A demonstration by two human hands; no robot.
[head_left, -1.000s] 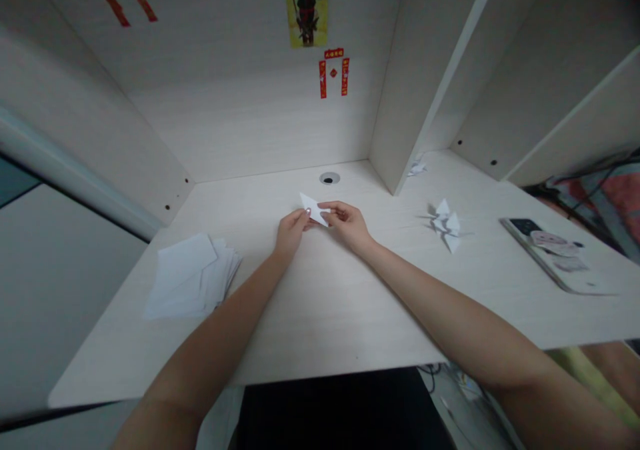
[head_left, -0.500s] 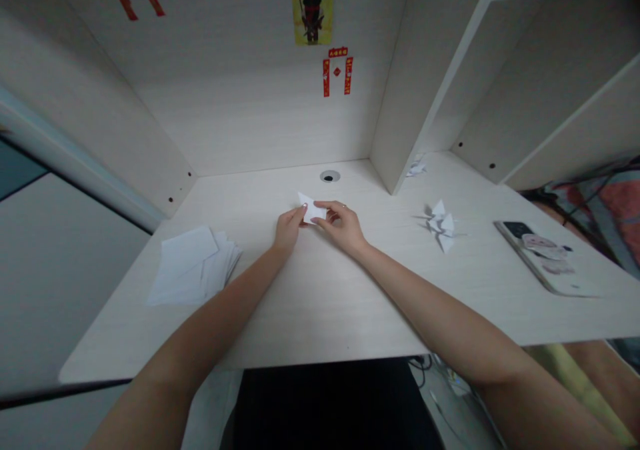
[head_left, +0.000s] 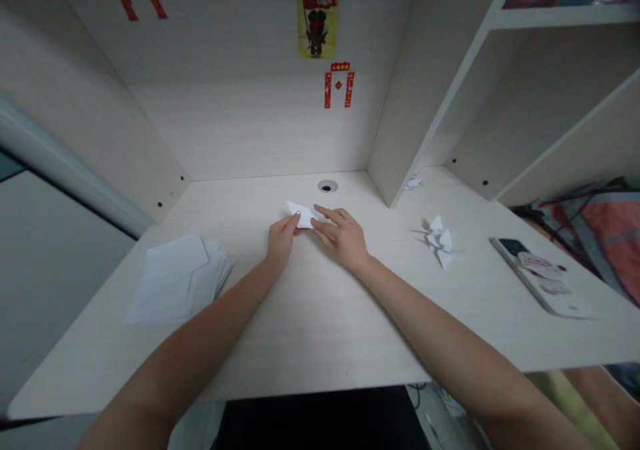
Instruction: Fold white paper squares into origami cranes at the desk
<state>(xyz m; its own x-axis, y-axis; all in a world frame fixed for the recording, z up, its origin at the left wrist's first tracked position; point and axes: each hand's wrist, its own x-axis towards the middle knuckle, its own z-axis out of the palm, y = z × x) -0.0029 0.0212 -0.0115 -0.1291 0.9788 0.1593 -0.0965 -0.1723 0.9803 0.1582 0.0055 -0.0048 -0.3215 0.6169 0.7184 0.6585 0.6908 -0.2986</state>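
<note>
A small folded piece of white paper (head_left: 299, 214) lies on the pale wooden desk (head_left: 320, 317), just in front of the round cable hole (head_left: 327, 186). My left hand (head_left: 280, 239) pinches its near left edge with thumb and fingers. My right hand (head_left: 341, 235) rests on the desk to the paper's right, fingers stretched out flat and pressing on the paper's right edge; a ring shows on one finger.
A stack of white paper sheets (head_left: 176, 281) lies at the left. Folded paper figures (head_left: 437, 241) sit to the right, another small one (head_left: 413, 182) by the shelf divider. A phone (head_left: 543, 275) lies at the far right. Shelves rise at the right.
The folded paper has come down from a raised, tilted hold to lie on the desk. My right hand's fingers have flattened out on it. The camera has tipped slightly.
</note>
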